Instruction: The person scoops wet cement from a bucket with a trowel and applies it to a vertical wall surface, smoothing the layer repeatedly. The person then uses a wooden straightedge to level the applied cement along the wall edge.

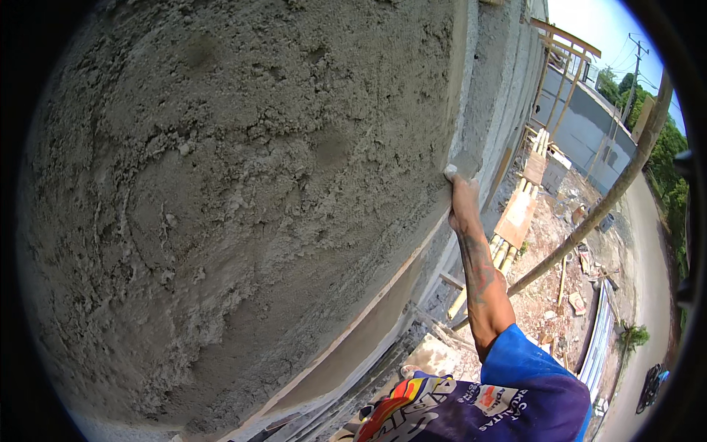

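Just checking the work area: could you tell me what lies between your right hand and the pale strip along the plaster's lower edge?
Only rough wet plaster between the right hand and the strip, in the head view.

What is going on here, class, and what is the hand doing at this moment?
A person stands close against a wall covered in rough, wet-looking grey plaster. Their right hand reaches out along it and presses at the plaster's edge; whether it holds a tool cannot be told. The left hand is out of view. Far below lie planks, a slanting pole, rubble and a road, so the person seems to be working high up.
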A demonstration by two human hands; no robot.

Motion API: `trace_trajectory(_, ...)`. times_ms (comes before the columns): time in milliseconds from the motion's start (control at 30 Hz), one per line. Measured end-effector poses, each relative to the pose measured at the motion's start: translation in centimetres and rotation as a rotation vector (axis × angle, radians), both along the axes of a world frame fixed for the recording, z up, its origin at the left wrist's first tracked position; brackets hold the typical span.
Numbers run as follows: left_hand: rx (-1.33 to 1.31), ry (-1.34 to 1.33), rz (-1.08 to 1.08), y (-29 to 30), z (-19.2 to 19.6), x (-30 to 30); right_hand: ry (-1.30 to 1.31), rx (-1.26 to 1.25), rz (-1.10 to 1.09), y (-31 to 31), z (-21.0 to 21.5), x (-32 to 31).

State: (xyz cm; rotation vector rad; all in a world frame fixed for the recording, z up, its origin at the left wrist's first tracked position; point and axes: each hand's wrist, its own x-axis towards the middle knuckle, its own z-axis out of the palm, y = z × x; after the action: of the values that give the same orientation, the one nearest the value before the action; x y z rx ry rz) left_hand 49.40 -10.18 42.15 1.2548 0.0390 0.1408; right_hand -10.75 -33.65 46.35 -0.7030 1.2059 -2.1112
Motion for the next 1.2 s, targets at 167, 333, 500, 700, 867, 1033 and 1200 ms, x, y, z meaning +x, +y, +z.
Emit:
trace_trajectory(167,0.009,-0.013,0.015,-0.7,3.4,-0.1,0.143,0.019,0.044,0.0,3.5,-0.3)
trace_trajectory(333,0.03,-0.042,0.066,-0.7,5.9,0.3,0.096,-0.108,0.059,0.2,3.9,0.5)
trace_trajectory(500,0.093,-0.099,0.117,-1.1,9.1,-0.7,-0.004,-0.001,0.08,-0.2,3.8,-0.3)
trace_trajectory(700,0.124,-0.172,0.196,0.4,10.1,-1.6,-0.098,-0.065,0.152,-1.5,2.7,-1.8)
trace_trajectory(867,0.201,-0.222,0.228,0.8,11.0,-0.5,-0.061,-0.053,0.177,-1.8,4.9,-2.5)
trace_trajectory(1033,0.008,-0.269,0.202,0.2,13.7,0.3,0.024,-0.079,0.174,-2.8,10.9,-4.6)
trace_trajectory(1200,0.013,-0.328,0.219,2.1,17.2,3.8,0.27,-0.127,0.257,-6.8,20.7,-10.3)
